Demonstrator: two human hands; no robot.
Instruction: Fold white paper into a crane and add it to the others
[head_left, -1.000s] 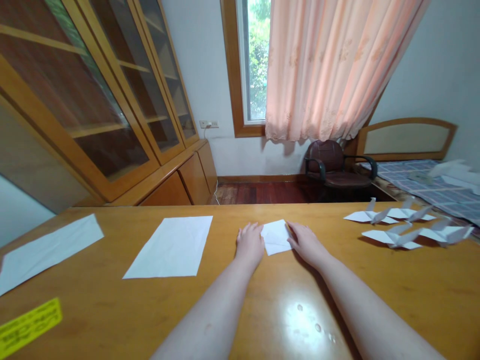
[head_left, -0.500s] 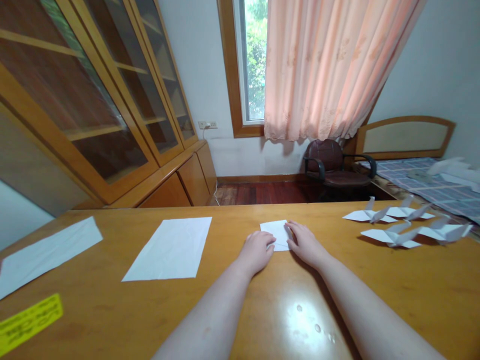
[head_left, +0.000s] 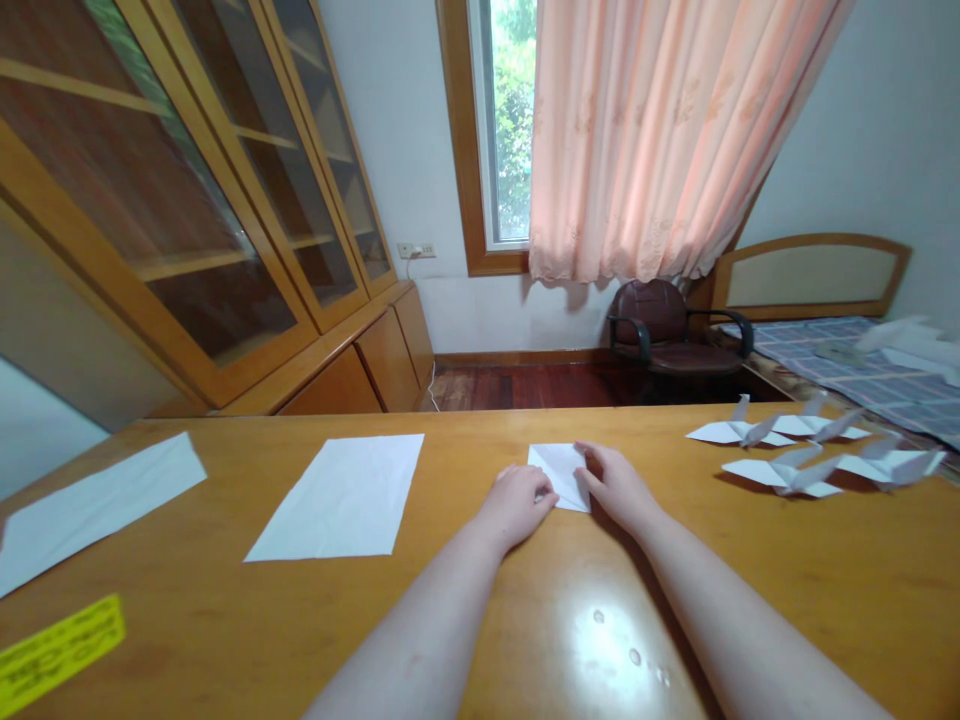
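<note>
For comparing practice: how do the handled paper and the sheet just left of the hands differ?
The handled paper is much smaller than the sheet. The handled paper shows a diagonal line; the sheet, no clear fold. Left hand and right hand touch the handled paper, not the sheet. Both are white.

Head view, forward-down over desk

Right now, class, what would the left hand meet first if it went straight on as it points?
The left hand would likely first meet the folded white paper, which it seems to touch; beyond it, probably the right hand.
</note>
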